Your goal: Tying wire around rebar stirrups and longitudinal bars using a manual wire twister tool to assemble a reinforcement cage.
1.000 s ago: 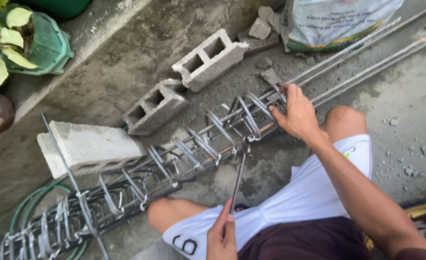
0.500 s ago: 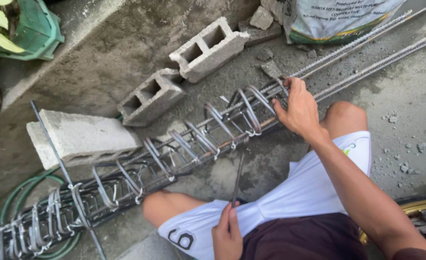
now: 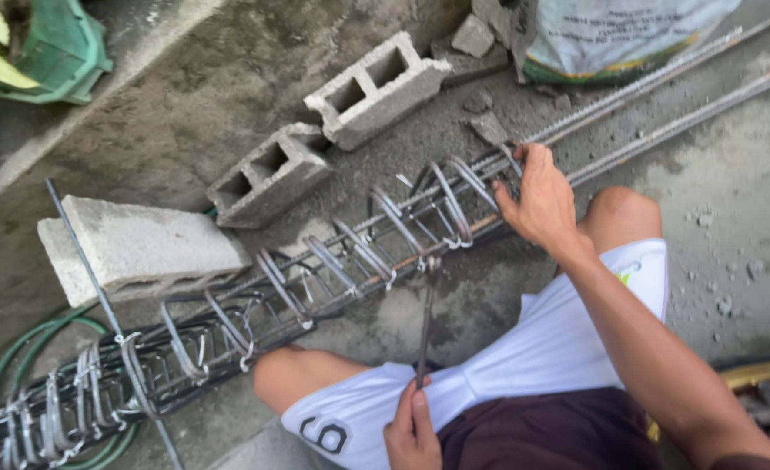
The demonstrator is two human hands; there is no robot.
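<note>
Right hand (image 3: 542, 204) is gripping a grey bent-steel stirrup (image 3: 455, 200) at the upper end of the long rebar cage (image 3: 254, 322) lying diagonally across the concrete floor (image 3: 733, 200), while left hand (image 3: 413, 431), nearer the body, is closing around a thin metal tying hook (image 3: 425, 322) pointing up to the cage's near bar.

Rebar cage (image 3: 315, 287): long bars ringed with bent steel stirrups, lying slantwise on the concrete floor (image 3: 733, 218). Right hand (image 3: 537, 204): fingers (image 3: 524, 161) curled over the cage's upper bars at the last stirrup. Left hand (image 3: 413, 431): fingers closed round the near end of a thin metal rod (image 3: 424, 322), its far tip at a wire tie on the cage. Beyond the right fingers: three concrete blocks (image 3: 376, 87), white sack (image 3: 611, 35)
</note>
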